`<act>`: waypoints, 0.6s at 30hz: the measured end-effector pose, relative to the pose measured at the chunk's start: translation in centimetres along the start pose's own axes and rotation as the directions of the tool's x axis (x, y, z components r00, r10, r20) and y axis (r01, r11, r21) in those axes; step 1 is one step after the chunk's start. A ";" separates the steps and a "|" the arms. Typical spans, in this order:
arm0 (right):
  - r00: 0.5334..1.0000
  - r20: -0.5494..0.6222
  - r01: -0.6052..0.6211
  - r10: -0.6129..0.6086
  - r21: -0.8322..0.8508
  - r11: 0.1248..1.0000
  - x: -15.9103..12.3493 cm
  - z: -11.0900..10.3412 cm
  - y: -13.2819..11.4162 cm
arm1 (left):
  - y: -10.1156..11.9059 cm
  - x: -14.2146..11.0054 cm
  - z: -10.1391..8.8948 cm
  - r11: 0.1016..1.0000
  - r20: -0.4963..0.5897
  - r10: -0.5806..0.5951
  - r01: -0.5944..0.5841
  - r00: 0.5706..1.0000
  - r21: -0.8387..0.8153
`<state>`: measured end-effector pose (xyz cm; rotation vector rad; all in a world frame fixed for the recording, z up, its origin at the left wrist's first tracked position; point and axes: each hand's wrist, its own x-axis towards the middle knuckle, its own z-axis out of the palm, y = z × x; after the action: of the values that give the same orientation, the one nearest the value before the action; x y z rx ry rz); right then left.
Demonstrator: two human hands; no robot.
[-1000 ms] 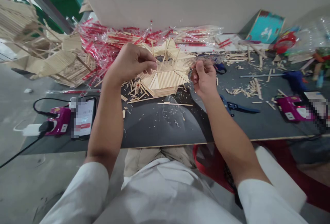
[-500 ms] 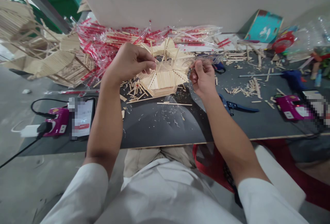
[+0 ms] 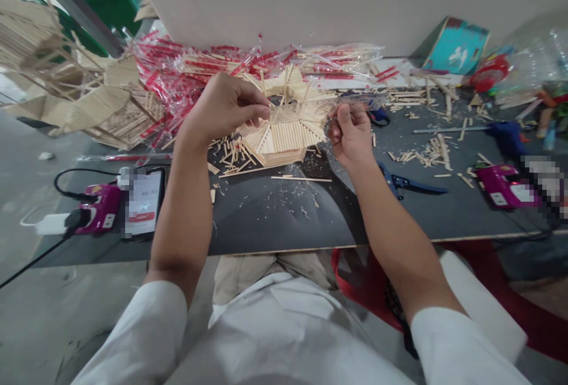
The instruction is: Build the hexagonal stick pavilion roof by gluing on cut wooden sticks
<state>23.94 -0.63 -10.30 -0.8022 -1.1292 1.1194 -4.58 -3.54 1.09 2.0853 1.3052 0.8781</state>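
Note:
A small model built of thin wooden sticks [image 3: 284, 139], with a flared, roof-like ring of slats and several upright sticks, sits on the dark table. Above its right side, my right hand [image 3: 352, 133] is closed on a clear plastic ruler [image 3: 366, 101], thumb on top. The ruler stretches leftward across the model's top. My left hand [image 3: 231, 107] is closed in a pinch over the model's left side, its fingertips at the ruler's left end. The exact contact under those fingertips is too small to make out.
Bundles of sticks in red-and-clear wrappers [image 3: 173, 77] lie along the wall. A larger stick model [image 3: 119, 101] stands at left. Blue cutters [image 3: 417, 185], a blue glue gun [image 3: 506, 136], stick offcuts [image 3: 426, 154], a phone [image 3: 144, 201] and magenta power sockets [image 3: 100, 207] lie about.
Both hands keep nearly the same pose over the model, with the ruler held in place. Only a slight shift of the camera shows.

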 end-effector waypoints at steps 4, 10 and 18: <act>1.000 -0.010 -0.011 0.011 0.002 1.000 0.0 0.1 0.0 | -0.1 0.0 0.0 1.000 -0.003 -0.003 0.003 1.000 -0.018; 0.999 -0.028 -0.041 0.043 0.047 0.998 -0.1 0.2 -0.1 | -0.1 0.0 0.1 0.998 -0.025 0.032 -0.033 0.999 -0.047; 0.999 -0.010 -0.040 0.041 0.074 0.996 -0.1 0.1 -0.2 | -0.3 0.1 0.1 1.000 -0.001 0.015 -0.015 1.000 -0.016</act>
<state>23.85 -0.75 -10.13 -0.7765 -1.0598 1.1821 -4.64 -3.31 0.89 2.0852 1.2804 0.8938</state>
